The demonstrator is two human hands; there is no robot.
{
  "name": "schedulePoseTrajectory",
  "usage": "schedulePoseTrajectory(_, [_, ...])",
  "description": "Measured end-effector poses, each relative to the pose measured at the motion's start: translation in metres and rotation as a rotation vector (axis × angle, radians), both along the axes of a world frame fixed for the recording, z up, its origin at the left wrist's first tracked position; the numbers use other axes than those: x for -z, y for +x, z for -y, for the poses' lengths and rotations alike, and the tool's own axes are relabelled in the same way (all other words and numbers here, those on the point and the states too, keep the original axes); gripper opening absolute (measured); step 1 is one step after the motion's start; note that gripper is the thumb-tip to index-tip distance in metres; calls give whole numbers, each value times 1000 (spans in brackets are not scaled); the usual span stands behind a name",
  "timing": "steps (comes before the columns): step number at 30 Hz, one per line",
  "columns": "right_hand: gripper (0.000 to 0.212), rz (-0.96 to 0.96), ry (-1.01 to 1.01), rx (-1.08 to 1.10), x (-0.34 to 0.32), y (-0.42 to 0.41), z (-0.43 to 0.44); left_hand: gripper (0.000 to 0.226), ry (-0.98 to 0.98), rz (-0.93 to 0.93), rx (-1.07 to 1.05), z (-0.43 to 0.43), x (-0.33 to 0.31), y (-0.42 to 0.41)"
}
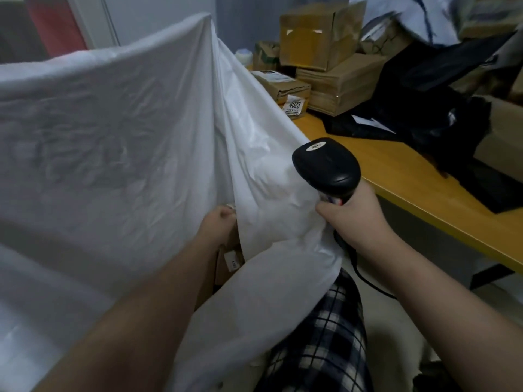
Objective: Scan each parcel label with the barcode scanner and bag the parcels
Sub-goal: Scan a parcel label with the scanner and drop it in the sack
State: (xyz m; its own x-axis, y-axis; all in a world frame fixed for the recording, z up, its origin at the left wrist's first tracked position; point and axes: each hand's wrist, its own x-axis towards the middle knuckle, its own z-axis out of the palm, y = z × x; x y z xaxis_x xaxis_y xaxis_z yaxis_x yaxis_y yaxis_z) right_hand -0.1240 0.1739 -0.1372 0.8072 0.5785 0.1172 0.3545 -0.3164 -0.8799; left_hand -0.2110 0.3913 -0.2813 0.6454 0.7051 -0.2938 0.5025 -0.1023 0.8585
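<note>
The white bag (pixel 113 123) is held up with its mouth spread, evidently to admit the cardboard parcel (pixel 225 274) lying in the opening. The right hand (pixel 356 219) clenches the barcode scanner (pixel 325 168), with the bag's edge bunched against it. The left hand (pixel 218 224) reaches inside; its grasp cannot be determined. The yellow table (pixel 396 165) alongside carries stacked cardboard boxes (pixel 339 83) and black bags (pixel 424 108).

parcel (pixel 226 268) half-hidden — behind bag (pixel 113 123), label (pixel 233 261) blurred

The yellow tabletop (pixel 396 171) runs along my right. At its far end sits a stack of flat cardboard sheets (pixel 339 83), an open carton (pixel 319 35) above it. My checked trousers (pixel 319 335) show below.
</note>
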Motion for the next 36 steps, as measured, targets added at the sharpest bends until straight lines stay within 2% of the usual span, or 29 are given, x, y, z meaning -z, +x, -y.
schedulePoseTrajectory(2, [17, -15, -12, 15, -1, 2, 2, 24, 111, -4, 14, 6, -22, 2])
schedulePoseTrajectory(4, [26, -29, -7, 30, -2, 5, 5, 30, 248, 27, 46, 13, -45, 5])
schedulePoseTrajectory(11, [29, 68, 44, 113, -17, 6, 42, 30, 613, 244, 223, 74, -137, 11])
schedulePoseTrajectory(16, [35, 126, 118, 302, -35, 19, 105, 33, 707, 339, 406, 146, -183, 43])
schedulePoseTrajectory(22, [39, 141, 114, 531, -45, 44, 194, 37, 763, 415, 636, 228, -199, 100])
schedulePoseTrajectory(27, [21, 12, 184, 662, -39, 73, 247, 44, 861, 391, 772, 274, -200, 160])
schedulePoseTrajectory(29, [11, -105, 261, 677, -40, 88, 258, 55, 980, 344, 797, 290, -201, 187])
schedulePoseTrajectory(32, [8, -277, 376, 689, -49, 108, 265, 74, 1262, 315, 812, 311, -207, 231])
schedulePoseTrajectory(36, [17, -285, 398, 736, -49, 136, 272, 96, 1648, 171, 874, 327, -202, 284])
